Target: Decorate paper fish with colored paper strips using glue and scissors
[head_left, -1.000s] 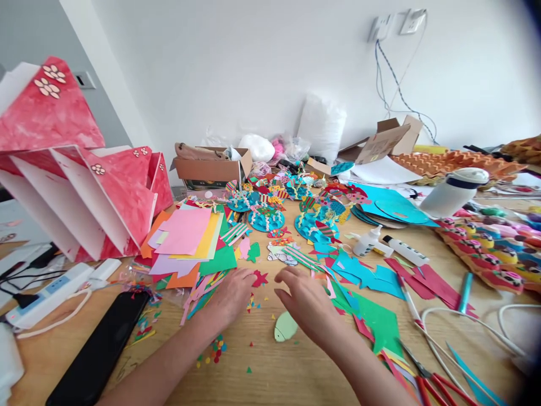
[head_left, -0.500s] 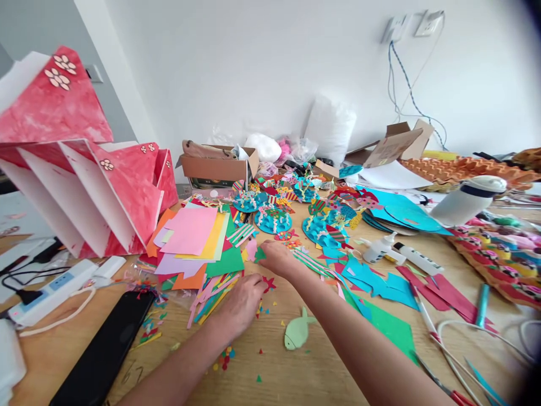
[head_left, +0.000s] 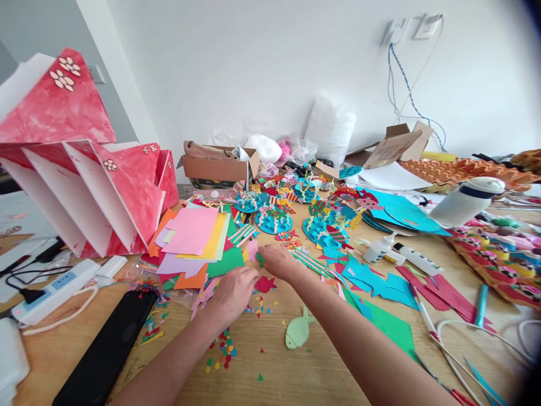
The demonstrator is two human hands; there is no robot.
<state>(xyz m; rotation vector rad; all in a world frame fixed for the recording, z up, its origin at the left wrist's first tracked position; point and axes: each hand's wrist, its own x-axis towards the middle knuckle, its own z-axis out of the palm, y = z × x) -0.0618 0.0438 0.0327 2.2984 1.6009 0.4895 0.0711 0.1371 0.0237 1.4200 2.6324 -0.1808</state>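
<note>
– Where is the dark green paper fish (head_left: 260, 260)?
– It lies under the fingertips of the right hand (head_left: 276, 263), mostly covered. These fingers are bent and close together, but whether they pinch it, I cannot tell.
– And the left hand (head_left: 237, 288)?
– Its fingers are curved, with little space between them. The red paper fish (head_left: 265, 283) is just beside their tips; I cannot say if they touch. The pale green paper fish (head_left: 297, 331) lies nearer to the person.

the wood-grain worktop (head_left: 296, 375) carries a pale green paper fish (head_left: 297, 332), a red paper fish (head_left: 265, 284), confetti (head_left: 228, 358), a black phone (head_left: 105, 349), a power strip (head_left: 59, 290) and red-handled scissors (head_left: 461, 398).
</note>
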